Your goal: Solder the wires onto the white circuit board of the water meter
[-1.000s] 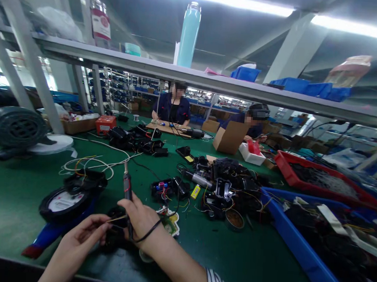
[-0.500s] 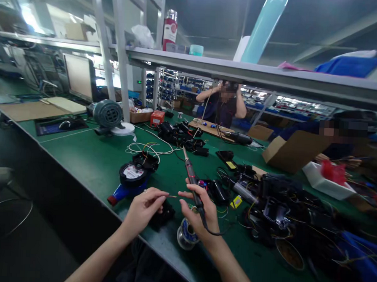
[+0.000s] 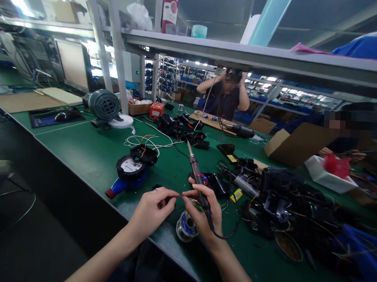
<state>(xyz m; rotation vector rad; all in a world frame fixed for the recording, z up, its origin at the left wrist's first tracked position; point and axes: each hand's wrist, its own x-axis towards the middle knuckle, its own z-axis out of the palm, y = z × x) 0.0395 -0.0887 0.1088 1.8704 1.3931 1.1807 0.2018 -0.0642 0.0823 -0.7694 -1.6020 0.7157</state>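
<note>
Since half a second ago my hands have closed up: left hand (image 3: 153, 208) and right hand (image 3: 203, 215) now meet on the thin wire (image 3: 179, 195), both sets of fingers pinching it. It is light, limp and best held near its tip. Right palm also clamps the stiff soldering iron (image 3: 197, 175), just above the solder spool (image 3: 185, 228). Left of the iron sits the water meter (image 3: 130, 167) on the desk (image 3: 89, 152).

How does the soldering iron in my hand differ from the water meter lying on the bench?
The soldering iron is slim and stick-like, held in the right hand with its tip up and away; the water meter is squat and round, lying untouched on the green bench. The iron is black with red; the meter has a white dial and blue body. Both trail wires.
</note>
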